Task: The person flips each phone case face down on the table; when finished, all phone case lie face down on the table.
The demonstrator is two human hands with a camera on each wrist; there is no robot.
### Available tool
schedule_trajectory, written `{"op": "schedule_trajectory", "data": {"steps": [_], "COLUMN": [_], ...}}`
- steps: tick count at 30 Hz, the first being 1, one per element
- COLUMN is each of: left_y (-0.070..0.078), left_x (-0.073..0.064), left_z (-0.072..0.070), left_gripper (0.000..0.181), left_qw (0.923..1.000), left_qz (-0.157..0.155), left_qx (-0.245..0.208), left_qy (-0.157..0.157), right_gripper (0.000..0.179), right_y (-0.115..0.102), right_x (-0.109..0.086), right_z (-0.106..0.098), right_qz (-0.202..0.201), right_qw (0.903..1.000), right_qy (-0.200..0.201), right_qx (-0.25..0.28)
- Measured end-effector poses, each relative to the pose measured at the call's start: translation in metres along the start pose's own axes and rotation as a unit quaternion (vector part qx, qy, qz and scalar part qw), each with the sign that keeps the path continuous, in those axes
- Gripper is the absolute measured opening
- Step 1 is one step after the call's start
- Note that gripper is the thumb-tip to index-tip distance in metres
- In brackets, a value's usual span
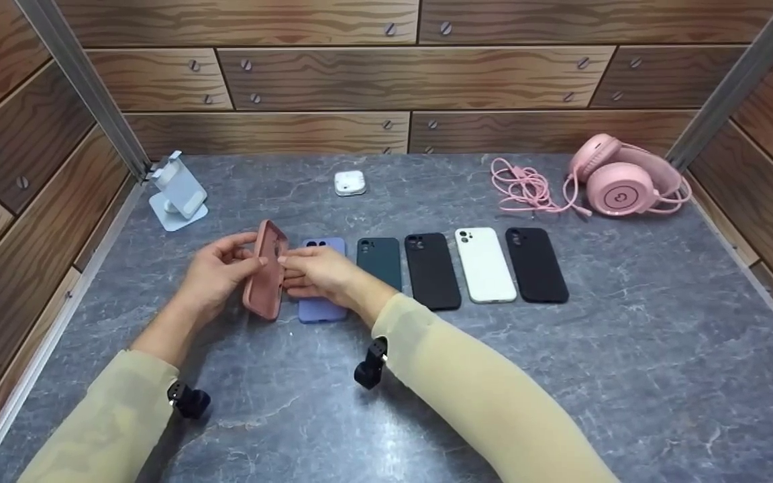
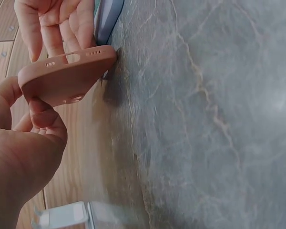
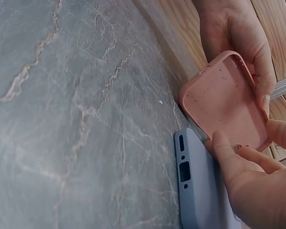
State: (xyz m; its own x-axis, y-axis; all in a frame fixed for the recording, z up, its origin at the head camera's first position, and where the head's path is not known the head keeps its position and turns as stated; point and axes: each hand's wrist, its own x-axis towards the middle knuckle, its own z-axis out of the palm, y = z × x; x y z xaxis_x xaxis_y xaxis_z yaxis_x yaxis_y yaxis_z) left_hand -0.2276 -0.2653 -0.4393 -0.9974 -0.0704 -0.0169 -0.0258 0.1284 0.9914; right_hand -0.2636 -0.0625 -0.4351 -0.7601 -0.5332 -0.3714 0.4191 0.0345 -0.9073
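Note:
A pink phone case [image 1: 267,288] stands tilted over the table, its hollow side turned toward the right hand. My left hand [image 1: 215,272] pinches it by the edge between thumb and fingers. The right hand [image 1: 326,272] reaches across from the other side, its fairly straight fingers touching the pink case around the camera opening, as the right wrist view shows. In the left wrist view its fingers [image 2: 76,24] extend behind the case. Beneath the right hand lies a lavender phone case [image 1: 323,310], partly covered; its end with port cutouts shows in the right wrist view.
To the right runs a row: a dark green case [image 1: 380,258], partly behind the right forearm, a black case [image 1: 433,272], a white case [image 1: 486,265] and another black case [image 1: 537,265]. Farther back are a pale blue phone stand [image 1: 182,191], boxed earphones [image 1: 349,182] and pink headphones [image 1: 621,188].

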Motion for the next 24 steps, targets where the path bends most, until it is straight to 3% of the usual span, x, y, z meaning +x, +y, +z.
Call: {"op": "schedule_trajectory", "data": {"steps": [8,19,24], "left_y": [0.0017,0.0000,0.0008], "left_x": [-0.0008,-0.0010,-0.0031], "left_z": [-0.0016,-0.0044,-0.0037], "left_gripper": [0.051,0.047,0.046], "left_qw": [0.9999,0.9989,0.9988], "left_qz": [0.008,0.004,0.002], "left_qx": [0.014,0.028,0.037], "left_qy": [0.000,0.038,0.034], "right_gripper": [0.052,0.044,0.046], "right_y": [0.0000,-0.0003,-0.0003], "right_x": [0.0004,0.0008,0.0006], "right_z": [0.0007,0.0028,0.0045], "right_qz": [-0.003,-0.018,-0.022], "right_qw": [0.9999,0.9989,0.9993], "right_qy": [0.009,0.043,0.031], "right_qx": [-0.008,-0.005,0.003]}}
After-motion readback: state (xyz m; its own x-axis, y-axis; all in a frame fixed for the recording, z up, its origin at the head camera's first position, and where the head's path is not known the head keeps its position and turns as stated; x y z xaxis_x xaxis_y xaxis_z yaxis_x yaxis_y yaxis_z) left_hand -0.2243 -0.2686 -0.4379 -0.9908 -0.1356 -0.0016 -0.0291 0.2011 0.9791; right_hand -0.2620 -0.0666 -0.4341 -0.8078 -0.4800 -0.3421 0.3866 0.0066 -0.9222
